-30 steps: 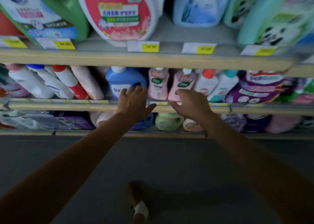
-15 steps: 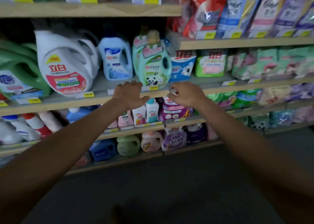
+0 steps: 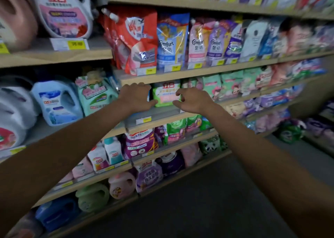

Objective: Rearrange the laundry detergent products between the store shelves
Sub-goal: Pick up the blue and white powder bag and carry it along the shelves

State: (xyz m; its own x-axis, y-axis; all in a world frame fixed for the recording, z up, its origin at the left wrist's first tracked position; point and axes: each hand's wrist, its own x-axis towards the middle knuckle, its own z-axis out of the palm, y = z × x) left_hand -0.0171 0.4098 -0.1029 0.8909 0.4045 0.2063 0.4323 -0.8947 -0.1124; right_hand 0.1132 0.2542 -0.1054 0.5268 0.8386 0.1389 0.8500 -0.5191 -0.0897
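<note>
Both my arms reach toward the middle shelf (image 3: 162, 114). A green and white detergent pack (image 3: 165, 95) stands there between my hands. My left hand (image 3: 136, 96) is just left of the pack with fingers apart, and it covers a blue pack behind it. My right hand (image 3: 192, 100) hovers at the pack's right edge, fingers curled and apart, holding nothing. A teal detergent jug (image 3: 95, 95) stands left of my left hand.
Above hang red (image 3: 137, 39) and blue (image 3: 169, 41) refill pouches. A pale blue jug (image 3: 57, 102) and a white jug (image 3: 63, 10) stand at the left. Lower shelves hold small bottles (image 3: 113, 152) and purple pouches (image 3: 140, 144). Dark floor (image 3: 207, 201) lies below.
The view has risen from the low shelves and swung right. Both hands have moved up from the bottom shelf edge to the middle shelf by the green pack.
</note>
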